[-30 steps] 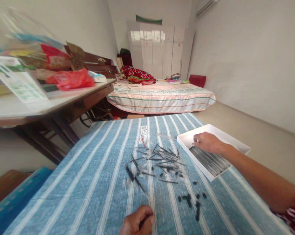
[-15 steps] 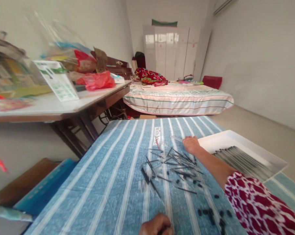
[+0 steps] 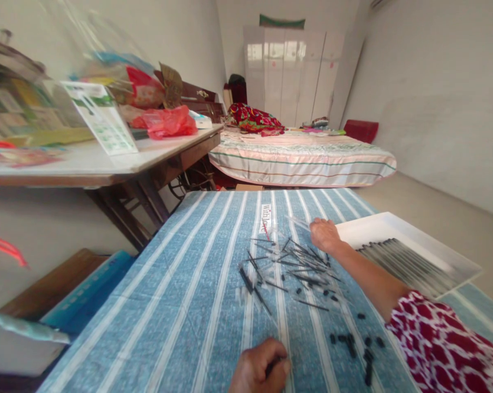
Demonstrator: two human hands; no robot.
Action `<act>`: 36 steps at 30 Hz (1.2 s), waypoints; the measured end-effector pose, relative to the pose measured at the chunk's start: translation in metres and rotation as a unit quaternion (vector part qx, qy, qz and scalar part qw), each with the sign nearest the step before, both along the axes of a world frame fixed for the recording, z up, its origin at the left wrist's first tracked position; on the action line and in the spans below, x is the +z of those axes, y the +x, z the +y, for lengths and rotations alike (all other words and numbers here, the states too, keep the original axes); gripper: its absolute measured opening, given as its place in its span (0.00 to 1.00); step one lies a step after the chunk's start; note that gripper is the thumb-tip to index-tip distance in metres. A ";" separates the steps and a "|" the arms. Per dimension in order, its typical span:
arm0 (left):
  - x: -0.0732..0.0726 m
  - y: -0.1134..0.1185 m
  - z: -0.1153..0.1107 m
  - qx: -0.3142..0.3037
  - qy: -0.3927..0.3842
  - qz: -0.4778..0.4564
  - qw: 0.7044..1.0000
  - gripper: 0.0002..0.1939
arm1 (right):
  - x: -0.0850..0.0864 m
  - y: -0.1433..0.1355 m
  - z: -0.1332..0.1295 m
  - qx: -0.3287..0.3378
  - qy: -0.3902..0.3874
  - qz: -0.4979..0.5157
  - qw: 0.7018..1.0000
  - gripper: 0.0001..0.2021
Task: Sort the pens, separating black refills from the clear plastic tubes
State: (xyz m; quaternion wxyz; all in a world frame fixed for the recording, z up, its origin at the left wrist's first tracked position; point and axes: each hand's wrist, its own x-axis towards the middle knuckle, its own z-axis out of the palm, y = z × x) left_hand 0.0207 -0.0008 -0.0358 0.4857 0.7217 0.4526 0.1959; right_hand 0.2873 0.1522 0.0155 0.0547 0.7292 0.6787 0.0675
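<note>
My right hand (image 3: 325, 234) reaches across the striped cloth with its fingers curled down at the near end of some clear plastic tubes (image 3: 299, 222); whether it grips one is hard to see. Left of it and nearer lies a loose heap of thin black pen refills (image 3: 301, 262) mixed with clear pieces. At the near edge my left hand (image 3: 263, 365) is closed, and a small dark thing shows between its fingers, too hidden to name. Small black caps (image 3: 350, 344) lie to its right. A white tray (image 3: 388, 224) beside my right forearm holds a row of clear pens with black ends (image 3: 406, 267).
The blue striped tablecloth (image 3: 168, 284) covers the work table. On the left stands a cluttered desk (image 3: 156, 158) with bags and a red plastic bag (image 3: 170, 121). A bed (image 3: 304, 158) lies beyond the table, and a blue box (image 3: 86, 289) sits low at left.
The view has tipped down slightly, so everything sits a little higher and more of my left hand shows. My right hand stays by the clear tubes.
</note>
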 end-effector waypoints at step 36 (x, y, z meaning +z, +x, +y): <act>0.037 -0.007 -0.011 0.078 0.118 0.038 0.989 0.10 | -0.010 -0.059 -0.131 0.029 -0.048 0.095 0.994 0.11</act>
